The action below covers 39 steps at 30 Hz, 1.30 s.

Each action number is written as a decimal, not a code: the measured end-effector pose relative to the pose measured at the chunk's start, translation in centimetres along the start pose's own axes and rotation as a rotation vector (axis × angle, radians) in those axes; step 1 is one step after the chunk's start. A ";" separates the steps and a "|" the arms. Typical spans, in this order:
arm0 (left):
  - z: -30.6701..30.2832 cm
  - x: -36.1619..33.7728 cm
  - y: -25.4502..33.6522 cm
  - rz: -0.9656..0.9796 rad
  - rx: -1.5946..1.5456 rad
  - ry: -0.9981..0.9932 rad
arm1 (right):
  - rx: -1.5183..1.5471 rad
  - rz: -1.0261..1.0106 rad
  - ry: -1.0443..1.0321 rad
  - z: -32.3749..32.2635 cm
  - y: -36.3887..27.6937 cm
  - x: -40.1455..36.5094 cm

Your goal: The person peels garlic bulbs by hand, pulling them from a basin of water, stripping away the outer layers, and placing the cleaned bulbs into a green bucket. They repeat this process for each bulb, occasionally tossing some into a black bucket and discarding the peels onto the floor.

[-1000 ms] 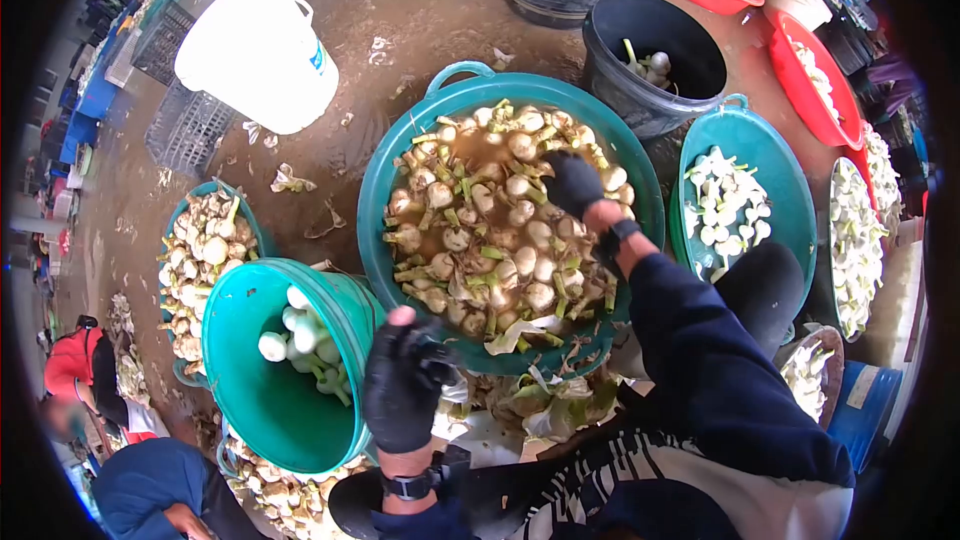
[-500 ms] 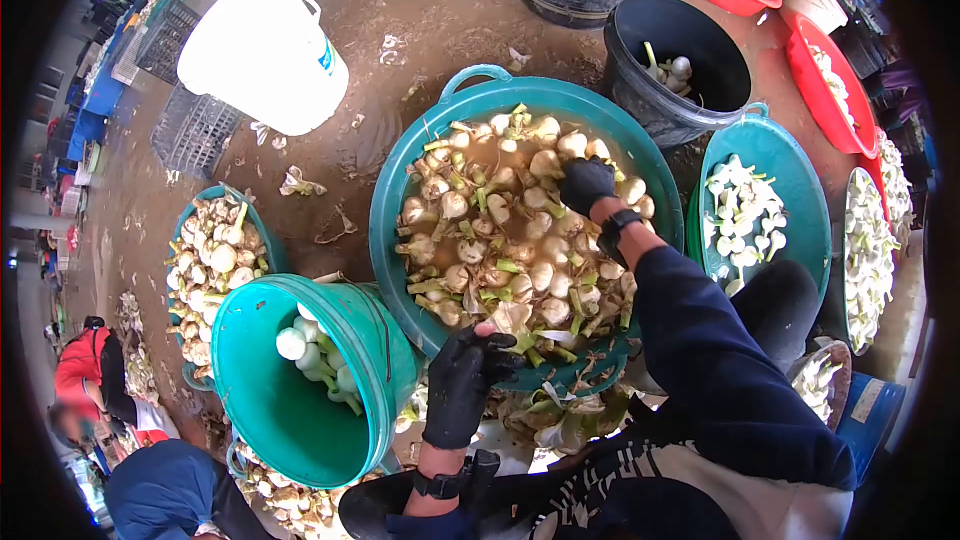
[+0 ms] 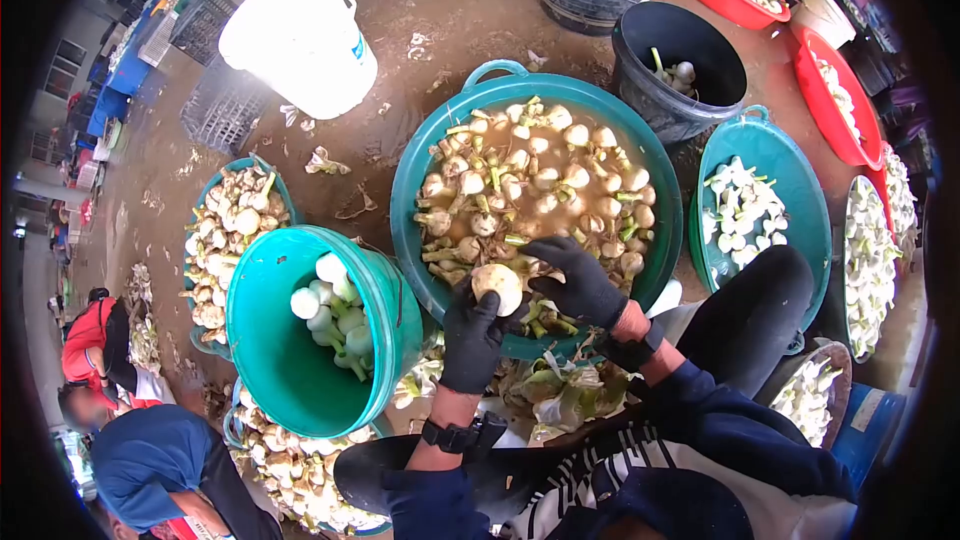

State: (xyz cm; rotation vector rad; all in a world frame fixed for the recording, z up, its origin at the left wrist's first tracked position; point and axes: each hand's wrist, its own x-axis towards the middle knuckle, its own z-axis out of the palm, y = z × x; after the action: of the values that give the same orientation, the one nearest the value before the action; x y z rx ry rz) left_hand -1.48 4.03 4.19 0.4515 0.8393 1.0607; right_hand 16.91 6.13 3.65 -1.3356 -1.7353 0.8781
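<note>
Drawn back from the upper right of the tub (image 3: 405, 210) since the earlier frame, the right hand (image 3: 580, 285) is now held over its near rim, while a bulb (image 3: 497, 288) is now shown in the left hand (image 3: 470, 345), at the lower centre of the frame. It is gripped by the left thumb and fingers; the right hand is left unclenched, fingers loosely curved just beside it, and whether the bulb is touched by them cannot be told. Its weight is judged to be light, its body firm and stiff, its outer skin thin and easily torn. Since brown water (image 3: 568, 212) is held in the tub, slipperiness is to be expected. It is best held around its widest part, with thumb and fingers opposed; hard squeezing is best avoided, as bruising may be caused.
</note>
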 end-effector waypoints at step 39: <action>-0.9 -2.6 0.7 0.219 0.847 -0.087 | -0.074 0.470 0.286 3.3 3.6 -3.9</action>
State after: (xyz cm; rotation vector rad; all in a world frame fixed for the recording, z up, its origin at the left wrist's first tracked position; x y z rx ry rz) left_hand -3.19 1.99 5.10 1.3145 1.1622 0.8324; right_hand 16.24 2.88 -1.71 -1.8621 -1.2643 0.8255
